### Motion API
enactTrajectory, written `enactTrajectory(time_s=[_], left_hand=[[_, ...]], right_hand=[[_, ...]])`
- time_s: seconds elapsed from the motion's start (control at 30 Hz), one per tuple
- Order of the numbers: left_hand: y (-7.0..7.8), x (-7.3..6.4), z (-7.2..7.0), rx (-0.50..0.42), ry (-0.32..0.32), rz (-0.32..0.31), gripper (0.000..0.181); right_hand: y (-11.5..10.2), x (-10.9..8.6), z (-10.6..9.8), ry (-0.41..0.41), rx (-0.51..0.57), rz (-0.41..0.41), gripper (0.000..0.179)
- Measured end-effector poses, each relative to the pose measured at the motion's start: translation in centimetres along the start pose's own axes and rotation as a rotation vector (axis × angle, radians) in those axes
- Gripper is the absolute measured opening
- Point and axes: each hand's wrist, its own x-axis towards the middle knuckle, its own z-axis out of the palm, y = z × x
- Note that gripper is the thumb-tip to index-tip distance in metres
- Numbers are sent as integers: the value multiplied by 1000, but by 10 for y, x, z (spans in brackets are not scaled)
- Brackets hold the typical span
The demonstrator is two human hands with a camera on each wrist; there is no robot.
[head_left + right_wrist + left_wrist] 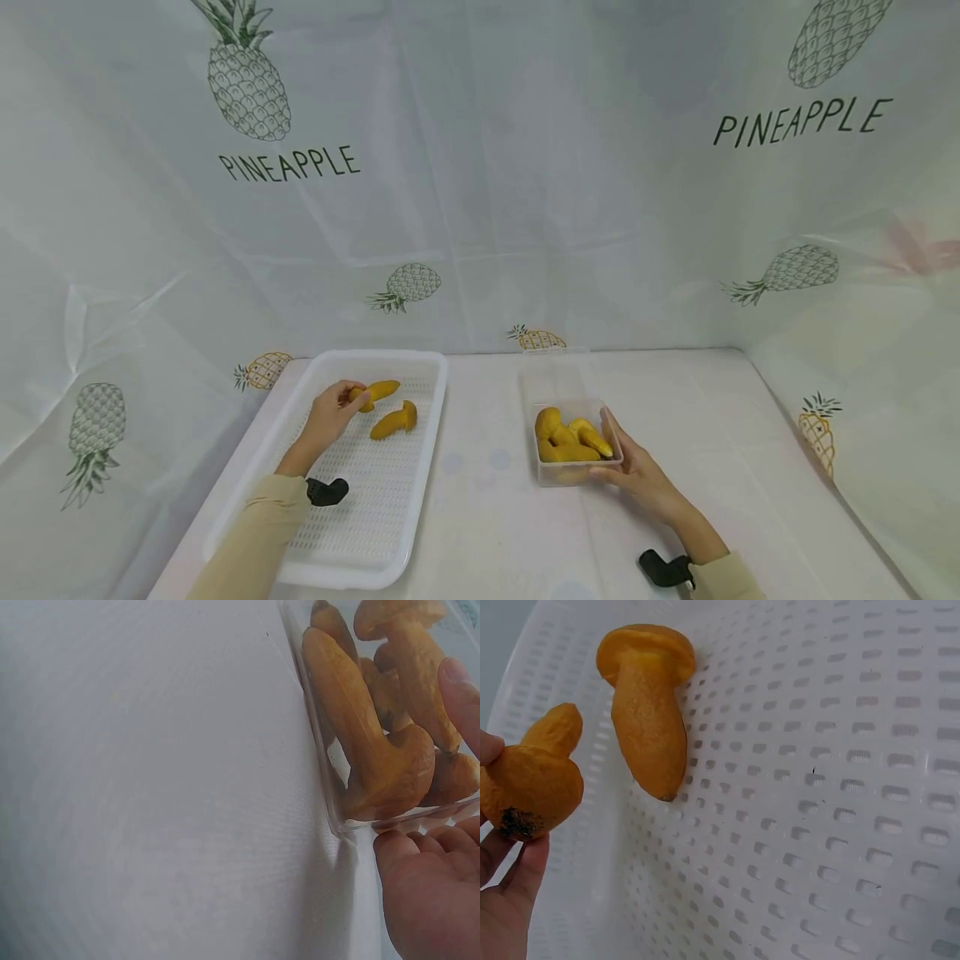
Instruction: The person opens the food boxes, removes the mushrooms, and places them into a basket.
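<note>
My left hand (330, 417) pinches a yellow-orange mushroom (532, 780) by its cap, over the far part of a white perforated basket (360, 577). Dark specks mark that cap in the left wrist view. A second mushroom (390, 422) lies on the basket floor just beside it, cap and thick stem both showing. On the right, my other hand (641, 479) grips the right side of a clear plastic box (551, 477), its thumb and fingers at the walls. Several mushrooms (367, 735) are piled inside the box, overlapping each other.
The box's clear lid (551, 375) stands open behind it. A white cloth (480, 533) covers the table, and a pineapple-print curtain (480, 167) hangs behind and at both sides. Each wrist carries a black device (327, 492).
</note>
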Motion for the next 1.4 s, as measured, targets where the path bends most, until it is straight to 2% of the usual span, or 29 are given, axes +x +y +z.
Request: enactTrajectory(time_s=[0.27,0.53,0.77,1.13,1.4], left_hand=[[-14,-2,4,9,-54,0,34],[-25,-2,9,20,-69,-25,33],[-28,-2,9,21,-74,-38,32],[-31,-2,6,22,-74,-22,41],[-30,0,2,9,-51,11,43]], right_hand=[[2,-1,0,6,-9,-2,97],[3,-1,-1,10,-16,0,96],[3,-1,0,15,-13,11,96],[2,0,0,16,-17,12,97],[2,0,1,25,-25,22,98]])
